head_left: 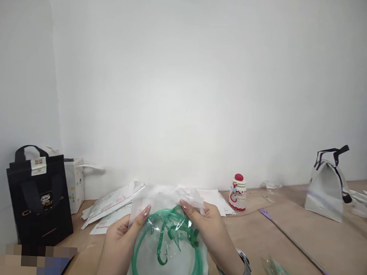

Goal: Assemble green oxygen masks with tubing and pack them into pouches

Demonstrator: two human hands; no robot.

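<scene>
A clear plastic pouch [162, 196] is held up in front of me, above the table. Inside it lies coiled green tubing [199, 263] with green fittings and a thin, clear part whose shape is hard to make out. My left hand [128, 229] pinches the pouch's left edge, thumb on the front. On the opposite side, my right hand [202, 218] grips the upper right edge, its thumb also pressed on the front. The fingers behind the pouch are mostly hidden. The lower end of the pouch is cut off by the frame.
Printed paper pouches [109, 205] lie behind my hands. A black bag [40, 204] and white box [77, 185] stand left. Rightward are a red-topped bottle [238, 193], a purple-ended stick [300, 248], a clear greenish item [276, 273] and a white bag [325, 194].
</scene>
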